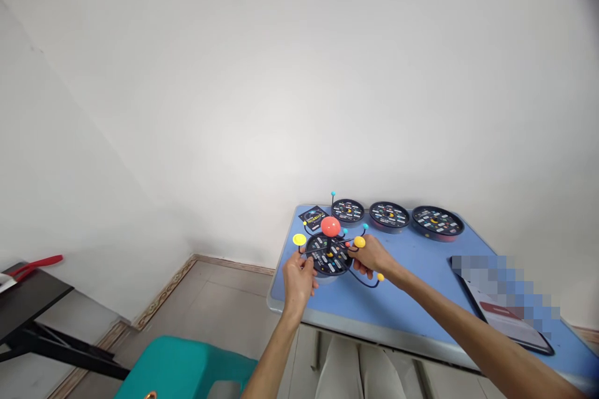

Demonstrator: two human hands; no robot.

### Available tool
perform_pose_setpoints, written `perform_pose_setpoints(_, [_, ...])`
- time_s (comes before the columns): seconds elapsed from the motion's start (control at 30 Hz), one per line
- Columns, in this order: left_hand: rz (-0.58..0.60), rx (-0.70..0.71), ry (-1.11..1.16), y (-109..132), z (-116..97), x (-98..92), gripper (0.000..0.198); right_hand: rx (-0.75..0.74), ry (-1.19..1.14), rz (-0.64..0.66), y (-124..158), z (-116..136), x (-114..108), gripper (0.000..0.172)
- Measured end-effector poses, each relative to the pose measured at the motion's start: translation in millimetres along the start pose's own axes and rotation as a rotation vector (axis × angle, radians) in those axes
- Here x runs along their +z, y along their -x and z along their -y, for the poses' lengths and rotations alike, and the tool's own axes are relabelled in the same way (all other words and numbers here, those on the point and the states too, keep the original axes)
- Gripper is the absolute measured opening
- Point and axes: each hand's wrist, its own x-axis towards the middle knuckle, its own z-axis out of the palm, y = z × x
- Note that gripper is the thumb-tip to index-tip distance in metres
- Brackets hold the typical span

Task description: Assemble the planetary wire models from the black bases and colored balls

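Observation:
In front of me on the blue table stands a solar system model with a large red ball (330, 226) on a central post above a round black printed base (327, 265). Curved dark arms spread from the post, carrying small coloured balls. My left hand (298, 279) is closed at the left side, its fingers on the arm just below the yellow ball (299, 239). On the right, my right hand (370, 255) has its fingers curled around an arm beside the orange ball (359, 242). Its fingertips are partly hidden. A smaller orange ball (380, 277) sticks out below that hand.
Three more round black bases, a left one (347, 211), a middle one (389, 215) and a right one (437, 222), line the table's back edge. A dark printed card (314, 218) lies behind the model. A tablet-like object (503, 315) lies right; a teal stool (173, 368) stands lower left.

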Motion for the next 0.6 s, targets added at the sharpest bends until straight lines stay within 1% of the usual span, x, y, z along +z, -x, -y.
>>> perform_pose_setpoints(0.1, [-0.006,-0.015,-0.001,-9.9,6.4,-10.2,0.035,-0.010,0.019,0.004,-8.8,1.9,12.4,0.035])
perform_pose_setpoints(0.2, [-0.001,-0.035,0.007,-15.2,13.4,-14.6,0.038,-0.017,0.046,0.006,-16.1,-2.1,19.1,0.035])
perform_pose_setpoints(0.33, [0.013,-0.062,0.018,-16.9,20.5,-16.1,0.045,-0.030,0.080,0.014,-24.1,-9.8,22.7,0.034])
perform_pose_setpoints(0.6, [0.031,-0.086,0.043,-17.9,27.8,-17.9,0.048,-0.066,0.109,0.045,-33.1,-18.6,26.8,0.030])
